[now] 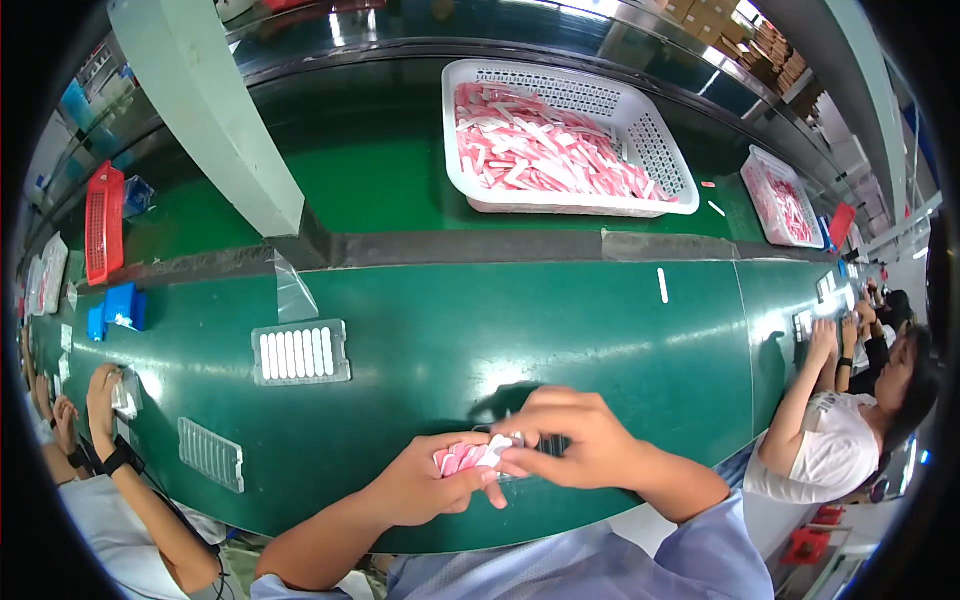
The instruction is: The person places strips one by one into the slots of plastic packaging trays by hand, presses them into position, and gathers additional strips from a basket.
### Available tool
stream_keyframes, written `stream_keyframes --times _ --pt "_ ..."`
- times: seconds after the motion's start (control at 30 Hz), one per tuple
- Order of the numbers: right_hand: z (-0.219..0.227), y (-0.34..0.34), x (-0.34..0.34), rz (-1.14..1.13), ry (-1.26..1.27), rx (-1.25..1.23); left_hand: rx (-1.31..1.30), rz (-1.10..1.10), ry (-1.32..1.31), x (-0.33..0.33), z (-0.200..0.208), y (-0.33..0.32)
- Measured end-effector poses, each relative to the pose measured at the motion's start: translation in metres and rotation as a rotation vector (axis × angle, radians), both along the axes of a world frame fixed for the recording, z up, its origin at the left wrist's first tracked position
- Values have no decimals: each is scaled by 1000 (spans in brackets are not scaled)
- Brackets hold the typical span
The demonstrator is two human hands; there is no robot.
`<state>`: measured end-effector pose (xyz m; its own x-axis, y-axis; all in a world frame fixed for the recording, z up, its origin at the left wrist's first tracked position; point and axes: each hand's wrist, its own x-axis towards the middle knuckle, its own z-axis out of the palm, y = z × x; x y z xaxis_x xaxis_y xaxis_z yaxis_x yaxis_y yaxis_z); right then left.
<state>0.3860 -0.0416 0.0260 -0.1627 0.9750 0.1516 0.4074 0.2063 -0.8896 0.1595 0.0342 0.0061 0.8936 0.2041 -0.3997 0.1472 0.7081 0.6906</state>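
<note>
My left hand [428,482] is closed around a bunch of flat pink and white strips [462,457] with rounded ends, which look like small nail files. The thumb and forefinger of my right hand [580,440] close on the white end of a strip [495,452] at the right side of the bunch. Part of a clear tray shows under my hands, mostly hidden by them. To the left, a clear ribbed tray [300,352] holds a row of several white strips. Nearer the edge lies another clear ribbed tray [212,456] with no strips visible in it.
A white perforated basket [570,205] heaped with pink and white strips stands beyond the dark ledge [450,247]. One white strip [663,286] lies on the green table [560,310]. A pale post [215,120] rises at left. Co-workers sit at both sides; blue boxes [125,306] stand far left.
</note>
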Motion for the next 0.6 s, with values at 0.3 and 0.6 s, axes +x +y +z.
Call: stream_keyframes --times 0.3,0.6 --pt "-8 -6 -6 -16 299 -370 313 112 45 -2 4 -10" --pt "-11 1 2 93 -341 641 26 70 36 -7 8 3"
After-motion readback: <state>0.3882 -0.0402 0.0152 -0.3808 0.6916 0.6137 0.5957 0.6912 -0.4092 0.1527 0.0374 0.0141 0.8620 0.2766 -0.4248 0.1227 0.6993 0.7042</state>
